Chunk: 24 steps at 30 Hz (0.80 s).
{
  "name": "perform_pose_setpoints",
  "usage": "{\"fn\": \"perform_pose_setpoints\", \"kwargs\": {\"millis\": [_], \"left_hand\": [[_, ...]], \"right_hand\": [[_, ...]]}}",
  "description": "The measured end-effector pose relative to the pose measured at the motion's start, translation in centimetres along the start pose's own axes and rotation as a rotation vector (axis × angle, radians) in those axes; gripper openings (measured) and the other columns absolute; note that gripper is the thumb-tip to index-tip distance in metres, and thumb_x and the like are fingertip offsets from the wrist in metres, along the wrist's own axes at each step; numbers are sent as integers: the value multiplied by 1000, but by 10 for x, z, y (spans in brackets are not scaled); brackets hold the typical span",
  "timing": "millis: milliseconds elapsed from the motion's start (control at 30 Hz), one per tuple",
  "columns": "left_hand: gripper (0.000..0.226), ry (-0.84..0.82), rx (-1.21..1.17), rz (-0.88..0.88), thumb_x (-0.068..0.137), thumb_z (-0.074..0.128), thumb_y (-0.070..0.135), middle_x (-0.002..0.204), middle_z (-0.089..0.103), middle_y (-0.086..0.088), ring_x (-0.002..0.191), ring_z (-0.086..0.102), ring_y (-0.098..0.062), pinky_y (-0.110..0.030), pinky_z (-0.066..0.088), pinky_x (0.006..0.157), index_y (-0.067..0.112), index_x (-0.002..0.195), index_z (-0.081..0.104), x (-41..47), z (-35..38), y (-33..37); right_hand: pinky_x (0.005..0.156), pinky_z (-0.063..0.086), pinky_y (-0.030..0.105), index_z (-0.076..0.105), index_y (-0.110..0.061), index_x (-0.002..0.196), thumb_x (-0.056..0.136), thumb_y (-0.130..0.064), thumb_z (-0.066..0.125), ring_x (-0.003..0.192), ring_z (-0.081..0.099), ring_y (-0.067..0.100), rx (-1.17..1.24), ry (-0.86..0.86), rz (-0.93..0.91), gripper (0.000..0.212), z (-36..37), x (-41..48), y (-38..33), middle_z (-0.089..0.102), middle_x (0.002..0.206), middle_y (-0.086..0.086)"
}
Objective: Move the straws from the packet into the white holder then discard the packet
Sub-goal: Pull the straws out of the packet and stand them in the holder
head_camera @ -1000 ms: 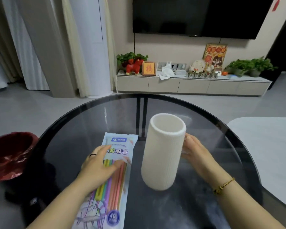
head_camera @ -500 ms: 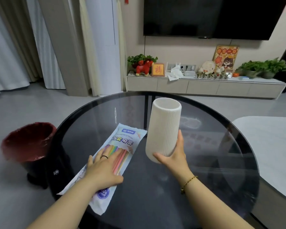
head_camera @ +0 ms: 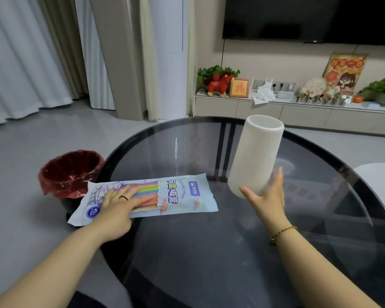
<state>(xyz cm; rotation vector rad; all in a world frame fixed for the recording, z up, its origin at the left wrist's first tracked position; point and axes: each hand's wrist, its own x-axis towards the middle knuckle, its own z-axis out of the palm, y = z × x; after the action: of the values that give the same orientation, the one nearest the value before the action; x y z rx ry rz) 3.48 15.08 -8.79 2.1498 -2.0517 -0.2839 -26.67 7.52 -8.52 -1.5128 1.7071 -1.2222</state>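
Red-lined bin [head_camera: 70, 172]: it stands on the floor just off the table's left edge, a red bag folded over its rim; the inside looks dark, and you cannot tell what it holds.
Packet [head_camera: 142, 197]: it lies flat on the glass near the left rim, sealed as far as you can see; its left corner overhangs the table edge toward the bin.
Straws [head_camera: 146, 192]: pastel pink, yellow, green and orange, bundled inside the packet, running lengthwise.
Your left hand [head_camera: 118, 204]: palm down, fingers spread flat on the packet's left half, pressing and not pinching; a dark ring sits on one finger.
Table [head_camera: 209, 252]: round dark glass with a black rim; the near and middle surface is bare, so you have open room between the packet and the holder.
White holder [head_camera: 257, 155]: ribbed, tilted with its open mouth leaning up and right, base lifted off the glass; nothing shows in its mouth.
Your right hand [head_camera: 266, 197]: cupped under and around the holder's base, thumb and fingers parted by its width, holding it; a gold bracelet circles the wrist.
Right edge: a pale surface [head_camera: 378, 174] sits just beyond the table's rim.
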Motion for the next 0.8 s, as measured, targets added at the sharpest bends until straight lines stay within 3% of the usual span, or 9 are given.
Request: {"fn": "perform_pose_setpoints", "kwargs": {"millis": [67,133,267,333,467,600,667,700,800], "left_hand": [[76,-29,-74,17,76,41,-4,153,7,11,141,-2,-16,-38,-6,115,42,134,24,-1,-3,-6],[69,-25,-200,11,77,50,5,152,13,9,140,4,-18,-38,4,116,39,133,30,-4,-5,-4],[51,165,-321,25,79,61,24,149,25,6,137,17,-17,-31,10,113,30,127,46,-10,0,21],[48,213,-304,46,82,57,35,149,26,9,138,17,-14,-31,8,113,30,128,44,-7,6,33],[48,149,-246,37,88,43,43,150,25,10,139,13,-9,-31,3,115,31,133,35,8,16,42],[41,131,-300,97,91,42,35,148,29,12,139,11,-4,-27,-5,113,31,132,38,17,22,35],[38,133,-367,121,91,45,27,147,32,12,138,13,-3,-24,-6,111,30,129,43,18,19,29],[38,136,-378,127,90,46,23,146,32,12,138,13,-3,-24,-7,111,30,127,45,20,17,27],[40,165,-345,131,87,49,14,146,32,12,140,10,-7,-28,-8,112,31,124,49,22,12,28]], "right_hand": [[106,30,44,30,-8,133,78,-20,68,125,37,30,68,176,16,69,-1,-18,0,40,136,15],[83,44,32,46,-15,93,83,-8,58,87,51,23,183,303,-35,17,0,-42,-3,51,94,11],[50,36,5,42,-20,64,83,3,51,58,42,11,237,96,-9,32,22,-61,-14,45,62,-5],[62,35,9,55,-11,83,84,0,49,77,48,15,200,-115,45,13,38,-57,-23,55,79,-3],[82,36,24,42,-5,127,88,-5,42,111,48,21,158,-336,236,40,64,-40,-36,49,124,9],[57,37,25,44,-12,65,85,2,35,68,42,25,337,-422,434,26,72,-30,-39,48,81,24],[51,40,22,31,-14,72,85,5,36,61,46,27,406,-449,474,23,68,-31,-33,45,79,39],[47,46,21,38,26,87,87,4,39,55,55,26,445,-496,492,22,64,-33,-33,57,77,33],[39,49,17,51,-6,68,88,0,47,42,62,10,537,-657,520,22,56,-42,-32,69,62,7]]}}
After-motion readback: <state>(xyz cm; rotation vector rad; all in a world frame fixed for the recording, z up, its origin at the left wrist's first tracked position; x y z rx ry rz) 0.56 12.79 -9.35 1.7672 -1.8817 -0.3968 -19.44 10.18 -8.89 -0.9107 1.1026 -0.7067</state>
